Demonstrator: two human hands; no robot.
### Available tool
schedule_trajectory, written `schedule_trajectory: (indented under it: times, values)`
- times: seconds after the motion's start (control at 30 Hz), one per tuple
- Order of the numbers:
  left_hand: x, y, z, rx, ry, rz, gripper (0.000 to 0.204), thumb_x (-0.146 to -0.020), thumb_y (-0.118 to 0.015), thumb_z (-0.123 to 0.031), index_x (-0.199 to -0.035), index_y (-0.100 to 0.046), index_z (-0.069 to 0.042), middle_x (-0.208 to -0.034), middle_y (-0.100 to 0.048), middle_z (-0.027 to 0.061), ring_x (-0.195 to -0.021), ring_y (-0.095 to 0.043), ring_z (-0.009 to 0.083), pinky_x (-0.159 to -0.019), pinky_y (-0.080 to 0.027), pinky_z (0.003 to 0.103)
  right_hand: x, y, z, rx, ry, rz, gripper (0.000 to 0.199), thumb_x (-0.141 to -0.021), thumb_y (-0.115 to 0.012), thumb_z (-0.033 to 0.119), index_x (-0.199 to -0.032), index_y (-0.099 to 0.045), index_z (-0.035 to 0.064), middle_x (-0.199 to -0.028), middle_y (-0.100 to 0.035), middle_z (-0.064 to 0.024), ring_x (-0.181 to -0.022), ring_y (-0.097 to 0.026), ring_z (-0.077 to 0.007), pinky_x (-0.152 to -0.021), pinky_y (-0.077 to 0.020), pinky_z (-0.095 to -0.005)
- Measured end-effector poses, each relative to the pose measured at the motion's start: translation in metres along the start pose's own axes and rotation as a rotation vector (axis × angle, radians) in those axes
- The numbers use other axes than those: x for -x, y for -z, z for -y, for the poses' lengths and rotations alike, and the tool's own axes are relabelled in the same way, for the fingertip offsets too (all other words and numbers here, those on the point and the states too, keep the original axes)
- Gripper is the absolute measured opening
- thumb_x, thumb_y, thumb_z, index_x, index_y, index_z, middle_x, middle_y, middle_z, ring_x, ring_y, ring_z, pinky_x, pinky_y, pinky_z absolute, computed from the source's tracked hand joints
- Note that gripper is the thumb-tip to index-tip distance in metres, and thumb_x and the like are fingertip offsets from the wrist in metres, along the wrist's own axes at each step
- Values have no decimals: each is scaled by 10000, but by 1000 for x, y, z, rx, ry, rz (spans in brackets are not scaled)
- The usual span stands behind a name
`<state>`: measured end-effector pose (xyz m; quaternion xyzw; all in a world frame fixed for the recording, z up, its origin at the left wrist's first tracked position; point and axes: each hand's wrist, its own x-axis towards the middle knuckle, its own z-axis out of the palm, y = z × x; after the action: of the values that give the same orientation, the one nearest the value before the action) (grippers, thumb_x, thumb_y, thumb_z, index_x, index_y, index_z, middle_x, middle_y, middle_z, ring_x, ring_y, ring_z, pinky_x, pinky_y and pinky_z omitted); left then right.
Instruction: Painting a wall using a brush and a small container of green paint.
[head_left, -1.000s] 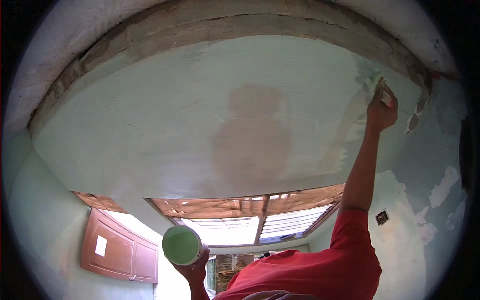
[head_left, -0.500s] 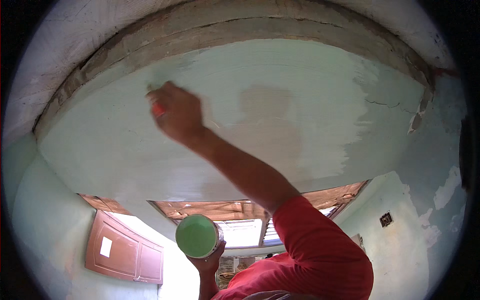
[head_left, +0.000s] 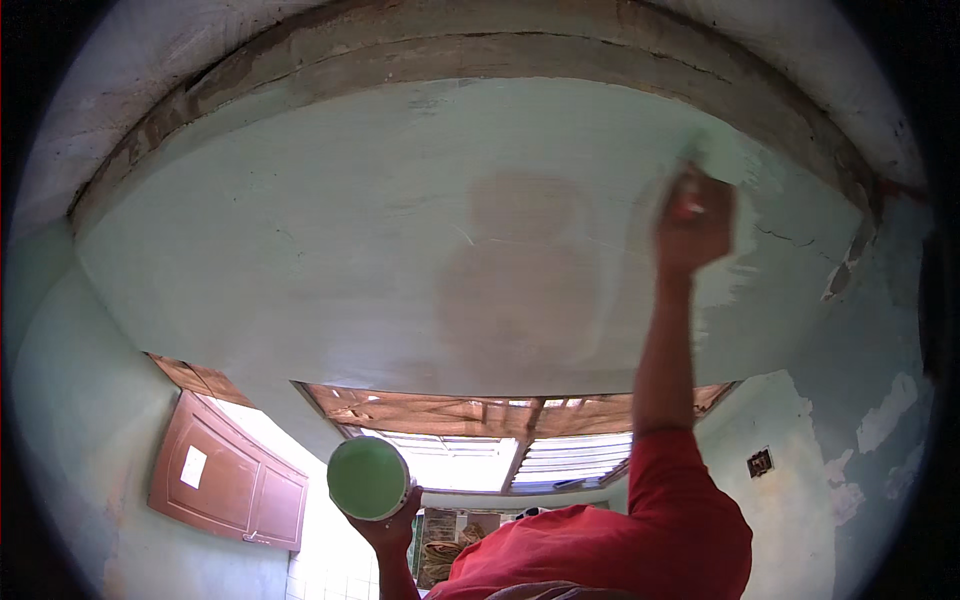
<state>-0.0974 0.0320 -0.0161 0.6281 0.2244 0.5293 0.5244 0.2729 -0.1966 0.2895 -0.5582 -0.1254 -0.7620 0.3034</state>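
Note:
My right hand (head_left: 708,225) is raised to the upper right of the pale green wall (head_left: 370,230). Its fingers are closed round a paintbrush (head_left: 688,207) with a red handle. Motion smears the brush head, which is up against the wall close below the bare band. Low on the left, my left hand (head_left: 396,530) grips a round paint tub (head_left: 408,478) from beneath and the side. Light green paint (head_left: 365,480) shows inside, and the tub is tilted in this view. A shadow falls across the wall's middle.
A rough, unpainted beam (head_left: 500,62) arches over the wall. On the right, paint flakes off beside a crack (head_left: 785,237), and a small wall box (head_left: 760,462) sits lower. Below are a slatted window (head_left: 575,458) and a brown door (head_left: 225,475) bearing white paper.
My right hand has swept the paintbrush from the left part of the wall to its upper right. The left hand and paint tub have shifted slightly left and down in view.

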Motion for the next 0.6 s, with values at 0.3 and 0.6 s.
schedule_trajectory:
  times: [0.3, 0.6]
  values:
    - [-1, -35, -31, -1, -15, 164, 1055, -567, -951, -64, -1427, -340, -25, -1281, -553, 136, -1167, -572, 270, -980, -512, 418, 73, -65, 317, -942, -5, 422, 166, -763, -710, 84, -906, -734, 166, -931, -661, -37, -788, -664, -241, -668, -546, -366]
    - [15, -3, -19, -37, 9, 85, 1115, -586, -946, -66, -1466, -261, -40, -1322, -515, 155, -1173, -571, 285, -989, -509, 427, 4, -49, 142, -650, -163, -210, 145, -806, -760, -19, -905, -715, 77, -860, -691, -24, -747, -644, -154, -689, -518, -280]
